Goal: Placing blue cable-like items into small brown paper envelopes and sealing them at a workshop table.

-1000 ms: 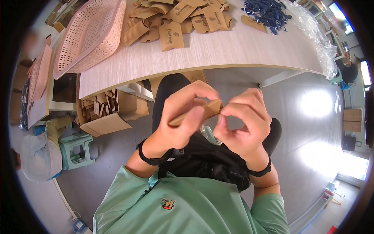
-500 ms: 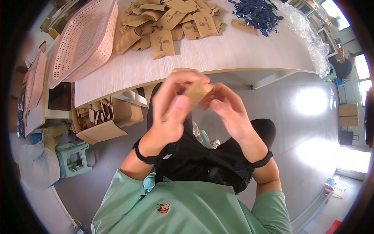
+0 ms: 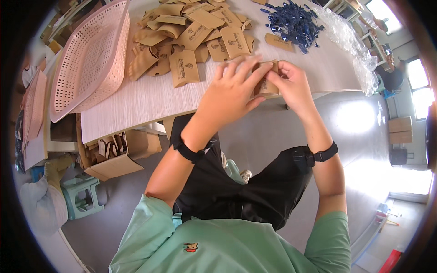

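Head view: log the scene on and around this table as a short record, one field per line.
Left grip: at the left side of a small brown carton; firmness of hold unclear
Right grip: thumb and fingers on that carton's right side
Carton position: at the near edge of the table; contact unclear
Pile: loose brown cartons, left of centre
Right: tangled dark blue items, a lone carton beside them, clear plastic beyond
Left: pink perforated basket

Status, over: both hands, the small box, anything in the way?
Left hand and right hand at small brown box, exact grip hidden. Box by table's near edge, partly covered by left hand. No other object seen between hands and box.
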A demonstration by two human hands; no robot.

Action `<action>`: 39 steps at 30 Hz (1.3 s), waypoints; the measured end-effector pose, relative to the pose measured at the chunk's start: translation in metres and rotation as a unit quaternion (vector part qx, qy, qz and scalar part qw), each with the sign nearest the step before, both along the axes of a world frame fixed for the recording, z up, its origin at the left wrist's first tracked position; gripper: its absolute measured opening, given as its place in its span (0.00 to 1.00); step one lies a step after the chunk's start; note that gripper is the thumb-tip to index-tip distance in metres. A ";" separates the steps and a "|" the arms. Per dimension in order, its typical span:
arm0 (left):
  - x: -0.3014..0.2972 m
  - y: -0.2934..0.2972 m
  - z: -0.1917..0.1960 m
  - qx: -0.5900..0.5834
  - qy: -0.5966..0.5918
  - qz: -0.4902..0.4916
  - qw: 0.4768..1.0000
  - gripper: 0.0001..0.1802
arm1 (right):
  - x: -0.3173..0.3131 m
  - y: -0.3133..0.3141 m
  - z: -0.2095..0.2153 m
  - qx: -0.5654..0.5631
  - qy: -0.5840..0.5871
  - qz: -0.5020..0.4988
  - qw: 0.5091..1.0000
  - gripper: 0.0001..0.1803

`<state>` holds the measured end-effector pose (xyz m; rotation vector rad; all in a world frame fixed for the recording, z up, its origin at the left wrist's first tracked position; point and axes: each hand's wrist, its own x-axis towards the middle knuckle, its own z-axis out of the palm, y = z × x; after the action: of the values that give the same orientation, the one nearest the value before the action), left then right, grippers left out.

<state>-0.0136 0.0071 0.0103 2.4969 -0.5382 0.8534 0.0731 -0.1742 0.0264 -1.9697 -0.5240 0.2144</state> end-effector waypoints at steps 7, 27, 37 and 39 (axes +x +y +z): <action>0.009 -0.002 -0.007 0.021 0.061 0.040 0.997 0.34 | 0.071 -0.017 0.009 -0.241 -0.328 -0.092 0.909 0.18; 0.008 -0.003 -0.006 0.015 0.046 0.037 0.998 0.31 | 0.111 -0.047 -0.015 -0.344 -0.395 -0.091 0.847 0.20; 0.006 -0.003 -0.004 0.008 0.044 0.041 0.998 0.33 | 0.107 -0.044 0.004 -0.299 -0.310 -0.052 0.901 0.19; 0.005 -0.003 -0.003 0.010 0.045 0.042 0.998 0.32 | 0.109 -0.043 0.006 -0.261 -0.295 -0.093 0.914 0.18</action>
<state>-0.0085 0.0042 0.0069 2.5771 -0.4171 0.7645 0.1822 -0.2176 0.0322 -2.6031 -0.7053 -0.4237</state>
